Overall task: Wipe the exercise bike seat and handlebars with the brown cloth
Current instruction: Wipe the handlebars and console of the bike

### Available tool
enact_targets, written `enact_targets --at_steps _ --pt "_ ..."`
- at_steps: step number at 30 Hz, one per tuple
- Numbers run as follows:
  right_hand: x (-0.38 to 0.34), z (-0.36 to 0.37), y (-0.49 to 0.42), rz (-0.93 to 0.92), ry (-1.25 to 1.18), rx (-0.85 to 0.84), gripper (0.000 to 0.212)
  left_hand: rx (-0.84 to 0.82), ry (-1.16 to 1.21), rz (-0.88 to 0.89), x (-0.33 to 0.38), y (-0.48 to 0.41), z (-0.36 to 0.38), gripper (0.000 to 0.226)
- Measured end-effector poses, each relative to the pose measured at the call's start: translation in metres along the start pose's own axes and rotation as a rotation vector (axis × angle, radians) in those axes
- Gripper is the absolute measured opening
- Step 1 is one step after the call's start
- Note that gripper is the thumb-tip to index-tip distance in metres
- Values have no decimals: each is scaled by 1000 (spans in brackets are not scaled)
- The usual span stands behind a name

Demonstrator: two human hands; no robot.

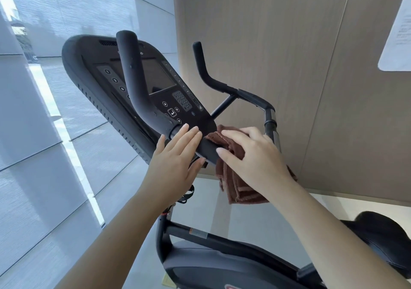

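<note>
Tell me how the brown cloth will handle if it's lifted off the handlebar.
Likely floppy: the brown cloth hangs in loose folds below the handlebar, where the right hand holds it. Probably light for its size, since one hand alone keeps it there. Its fuzzy-looking weave should grip rather than slip, though that is hard to confirm.
</note>
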State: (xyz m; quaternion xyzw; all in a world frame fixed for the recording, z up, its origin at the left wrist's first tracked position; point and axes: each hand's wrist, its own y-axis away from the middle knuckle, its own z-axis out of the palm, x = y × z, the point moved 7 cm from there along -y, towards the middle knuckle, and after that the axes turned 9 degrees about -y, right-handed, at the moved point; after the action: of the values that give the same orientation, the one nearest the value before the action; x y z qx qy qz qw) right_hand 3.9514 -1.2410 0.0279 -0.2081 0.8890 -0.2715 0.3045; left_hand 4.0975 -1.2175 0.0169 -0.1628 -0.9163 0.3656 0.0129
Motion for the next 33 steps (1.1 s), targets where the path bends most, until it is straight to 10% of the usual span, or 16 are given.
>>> enact_targets --at_steps 23,33 --pt "-22 4 8 115 149 206 32 12 40 -23 -1 3 4 47" --pt "31 -29 42 -134 56 202 27 -3 -15 -106 18 6 -2 60"
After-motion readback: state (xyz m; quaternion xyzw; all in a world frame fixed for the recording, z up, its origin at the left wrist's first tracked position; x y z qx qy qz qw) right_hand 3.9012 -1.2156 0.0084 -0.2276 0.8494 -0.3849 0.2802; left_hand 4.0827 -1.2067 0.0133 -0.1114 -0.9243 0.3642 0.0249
